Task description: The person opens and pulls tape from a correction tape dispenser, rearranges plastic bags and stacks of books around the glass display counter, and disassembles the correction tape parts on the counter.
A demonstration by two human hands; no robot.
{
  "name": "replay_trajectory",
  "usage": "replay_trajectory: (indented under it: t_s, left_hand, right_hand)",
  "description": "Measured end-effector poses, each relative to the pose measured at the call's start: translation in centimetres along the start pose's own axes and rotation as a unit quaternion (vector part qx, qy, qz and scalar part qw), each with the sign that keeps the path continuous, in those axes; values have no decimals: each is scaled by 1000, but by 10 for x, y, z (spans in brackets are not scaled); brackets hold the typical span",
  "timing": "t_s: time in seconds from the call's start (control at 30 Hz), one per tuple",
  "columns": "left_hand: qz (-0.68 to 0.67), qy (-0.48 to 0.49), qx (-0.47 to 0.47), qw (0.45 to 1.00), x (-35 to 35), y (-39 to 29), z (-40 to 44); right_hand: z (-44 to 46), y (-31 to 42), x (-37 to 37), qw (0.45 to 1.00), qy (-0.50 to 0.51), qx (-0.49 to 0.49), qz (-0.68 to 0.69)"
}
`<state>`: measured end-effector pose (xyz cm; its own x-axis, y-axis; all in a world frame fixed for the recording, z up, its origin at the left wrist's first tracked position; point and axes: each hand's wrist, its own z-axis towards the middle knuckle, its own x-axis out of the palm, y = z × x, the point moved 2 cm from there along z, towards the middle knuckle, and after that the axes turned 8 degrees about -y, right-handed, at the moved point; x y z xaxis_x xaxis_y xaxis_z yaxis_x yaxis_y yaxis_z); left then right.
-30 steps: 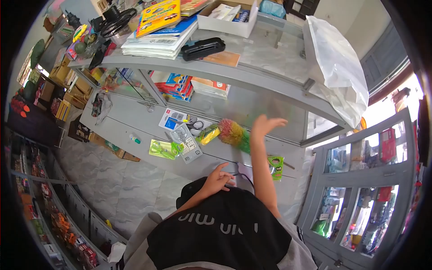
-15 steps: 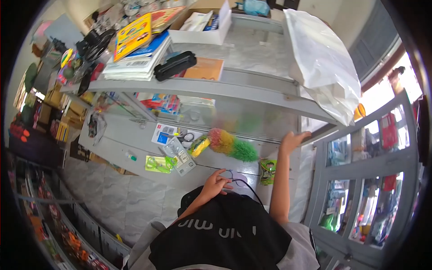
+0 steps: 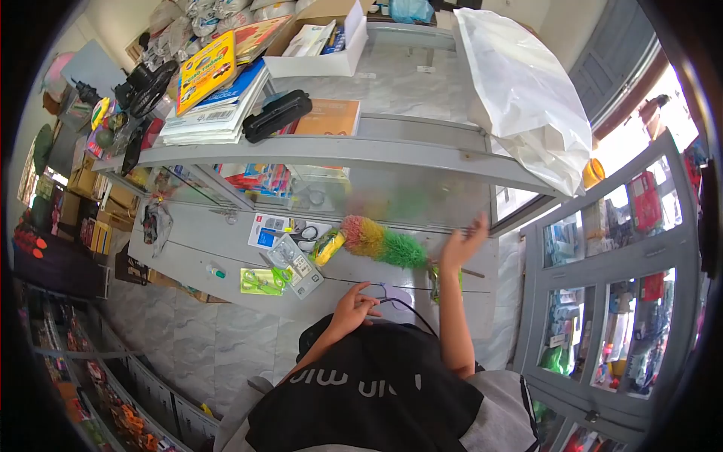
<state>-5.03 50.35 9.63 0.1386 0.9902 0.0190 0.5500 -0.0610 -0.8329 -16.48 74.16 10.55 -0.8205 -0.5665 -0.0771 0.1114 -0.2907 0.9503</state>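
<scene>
My right hand (image 3: pixel 464 245) is raised in front of the cabinet's glass panel (image 3: pixel 422 200), fingers apart and holding nothing. Just left of it lies a fluffy duster (image 3: pixel 403 250) in pink, yellow and green. Behind my right wrist, a green package (image 3: pixel 435 285) is partly hidden. My left hand (image 3: pixel 352 309) hovers close to my body with its fingers loosely extended. A black cable (image 3: pixel 410 307) passes by its fingertips; whether they touch is unclear. Left of the duster are packaged green scissors (image 3: pixel 263 282), a clear blister pack (image 3: pixel 296 267) and black-handled scissors (image 3: pixel 305 235).
On the cabinet top (image 3: pixel 376 154) are stacked books (image 3: pixel 215 113), a black case (image 3: pixel 277 115), a white box (image 3: pixel 320 64) and a large white plastic bag (image 3: pixel 523 98). A glass-door cabinet (image 3: pixel 527 256) stands at the right. Stocked shelves (image 3: pixel 98 377) line the lower left.
My right hand has left the frame at the glass panel's right end and moved slightly left, its fingers now raised. My left hand stays about where it was. The view has shifted slightly.
</scene>
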Motion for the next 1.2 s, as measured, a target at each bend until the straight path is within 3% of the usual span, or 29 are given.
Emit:
replay_trajectory:
  t_s: [0.13,0.2,0.33,0.5,0.67,0.83,0.93,1.0,1.03,1.1,1.13,1.2]
  left_hand:
    - [-54,-12,-20,998,-2,0,-6]
    - [-64,-11,-23,998,-5,4,-3]
    - [-87,9,-11,996,1,4,0]
    - [-46,33,-3,998,4,7,5]
    - [-109,24,-5,994,0,10,7]
    - [-78,86,-21,993,16,15,23]
    - [-62,110,-18,992,27,11,28]
    - [-56,123,-27,991,33,11,30]
    - [-49,127,-34,990,35,12,32]
    - [-37,118,-28,992,38,13,38]
    - [-31,121,-28,992,38,12,39]
    - [15,88,-44,995,37,3,41]
  right_hand:
    - [43,-38,-6,999,-11,-29,-20]
    - [46,-39,2,993,116,4,1]
    - [37,-48,16,994,105,-17,17]
    - [-8,-26,55,983,181,-18,-9]
    - [-32,-1,75,984,158,-37,-78]
    - [-38,12,78,982,143,-20,-119]
    - [-40,26,83,976,192,8,-102]
    - [-47,42,86,945,312,69,-65]
    - [-46,35,87,947,306,78,-66]
    - [-45,33,93,924,372,-81,-31]
    - [-41,30,88,927,366,-79,-30]
    - [-20,63,64,877,470,-70,-65]
